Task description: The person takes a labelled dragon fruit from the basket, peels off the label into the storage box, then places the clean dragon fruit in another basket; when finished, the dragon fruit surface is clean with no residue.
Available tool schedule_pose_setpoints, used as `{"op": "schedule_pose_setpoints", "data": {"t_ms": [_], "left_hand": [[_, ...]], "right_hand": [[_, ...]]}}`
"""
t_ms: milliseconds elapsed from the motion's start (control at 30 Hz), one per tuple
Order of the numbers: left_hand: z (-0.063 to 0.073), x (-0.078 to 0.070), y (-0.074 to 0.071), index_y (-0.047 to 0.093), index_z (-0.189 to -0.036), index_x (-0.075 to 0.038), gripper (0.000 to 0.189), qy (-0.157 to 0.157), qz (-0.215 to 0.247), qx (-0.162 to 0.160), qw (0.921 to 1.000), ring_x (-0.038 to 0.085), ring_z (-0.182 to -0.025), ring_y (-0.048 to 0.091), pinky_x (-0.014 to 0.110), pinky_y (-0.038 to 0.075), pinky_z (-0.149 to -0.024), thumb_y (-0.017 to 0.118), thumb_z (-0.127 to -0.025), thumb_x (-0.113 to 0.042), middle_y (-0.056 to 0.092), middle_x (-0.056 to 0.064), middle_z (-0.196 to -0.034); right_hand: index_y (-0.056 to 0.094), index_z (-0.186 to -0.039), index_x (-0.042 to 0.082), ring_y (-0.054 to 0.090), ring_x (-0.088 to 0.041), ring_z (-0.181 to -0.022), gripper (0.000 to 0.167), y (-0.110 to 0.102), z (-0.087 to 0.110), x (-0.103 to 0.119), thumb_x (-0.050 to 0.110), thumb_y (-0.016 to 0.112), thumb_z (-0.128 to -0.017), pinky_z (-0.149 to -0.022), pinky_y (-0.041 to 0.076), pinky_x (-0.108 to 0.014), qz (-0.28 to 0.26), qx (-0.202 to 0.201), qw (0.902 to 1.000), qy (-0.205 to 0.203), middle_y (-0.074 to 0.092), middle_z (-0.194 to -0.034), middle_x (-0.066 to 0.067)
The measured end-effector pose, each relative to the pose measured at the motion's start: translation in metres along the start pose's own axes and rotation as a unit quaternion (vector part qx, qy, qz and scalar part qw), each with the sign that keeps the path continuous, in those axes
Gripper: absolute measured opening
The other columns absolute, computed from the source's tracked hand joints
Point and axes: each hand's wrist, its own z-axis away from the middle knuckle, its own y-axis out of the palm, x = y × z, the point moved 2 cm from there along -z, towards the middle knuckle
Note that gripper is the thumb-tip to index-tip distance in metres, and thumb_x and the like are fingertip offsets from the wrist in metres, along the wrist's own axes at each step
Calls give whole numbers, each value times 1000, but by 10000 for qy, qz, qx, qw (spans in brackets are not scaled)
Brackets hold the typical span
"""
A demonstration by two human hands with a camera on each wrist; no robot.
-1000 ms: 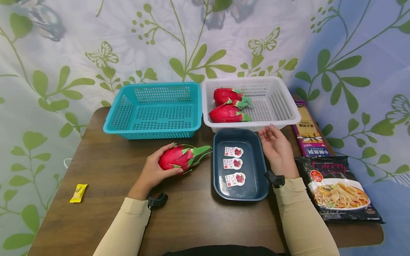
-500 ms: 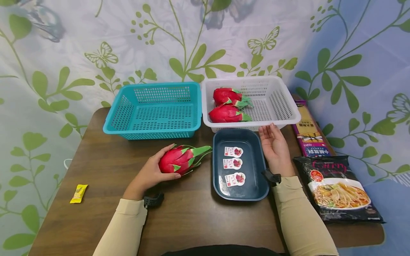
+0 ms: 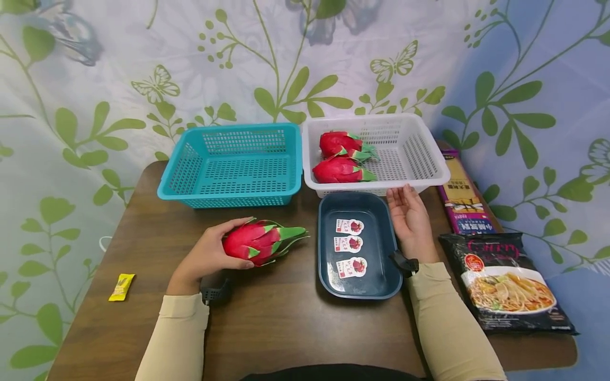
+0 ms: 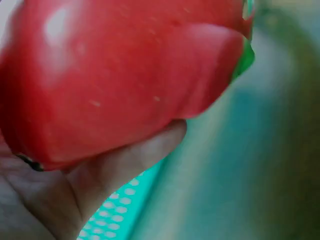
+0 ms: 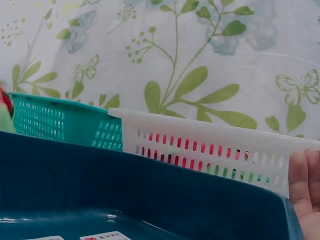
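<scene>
In the head view my left hand grips a red dragon fruit by its blunt end, its green tip pointing right. The left wrist view has that fruit large, with the thumb along its side. Palm up, my right hand lies with straight fingers beside a dark blue tray, fingertips by the front of a white basket. Three dragon fruit stickers lie in a column in the tray. Two more dragon fruits lie at the left inside the white basket.
A turquoise basket stands left of the white one, at the back of the wooden table. On the right lie a pasta packet and a black noodle bag. A small yellow packet is at the left.
My left hand has moved a little to the left with the dragon fruit, away from the tray. The right hand has stayed almost still.
</scene>
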Motion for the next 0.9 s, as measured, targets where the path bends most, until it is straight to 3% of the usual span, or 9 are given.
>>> {"op": "schedule_pose_setpoints", "data": {"t_ms": [200,333,400,533,700,900], "left_hand": [[-1,-20,-23,53,-154,-15,92,427,369,-513,9971,32,-126,52,37,61,-83,96,-73,-6,57,7,-142],[-27,-46,-13,53,-154,-13,91,761,753,-557,9927,34,-128,52,41,61,-86,94,-74,-4,56,9,-143],[-47,-63,3,53,-154,-15,90,755,739,-596,9926,31,-129,51,43,61,-86,96,-75,-11,56,6,-143],[-98,-99,51,51,-155,-18,92,683,488,-715,9939,22,-130,50,40,61,-83,97,-76,-28,55,-1,-144],[-162,-134,109,49,-156,-15,92,836,308,-956,9914,18,-126,53,32,60,-84,94,-78,-33,56,2,-143],[-234,-160,155,45,-157,-15,94,50,-308,-1339,9905,13,-122,48,29,57,-86,92,-81,-42,55,1,-143]], "right_hand": [[57,-122,-6,66,-25,-91,18,-2,1,-1,3,57,-106,-95,56,-33,-114,102,9999,44,63,-104,-18],[58,-122,-7,67,-26,-91,19,-2,1,-1,2,57,-106,-95,56,-34,-210,166,9996,13,64,-104,-19],[58,-123,-8,67,-26,-91,19,-2,1,-2,2,56,-106,-95,56,-35,-273,196,9994,34,65,-104,-20],[58,-122,-8,67,-27,-92,19,-3,0,1,1,56,-106,-95,57,-35,-296,259,9992,12,65,-104,-20],[55,-129,-6,66,-26,-95,26,-5,1,0,3,58,-105,-98,55,-35,-207,225,9995,34,64,-111,-20],[56,-131,-4,66,-26,-96,28,-5,0,1,4,59,-105,-100,53,-34,-147,191,9996,148,63,-111,-19]]}}
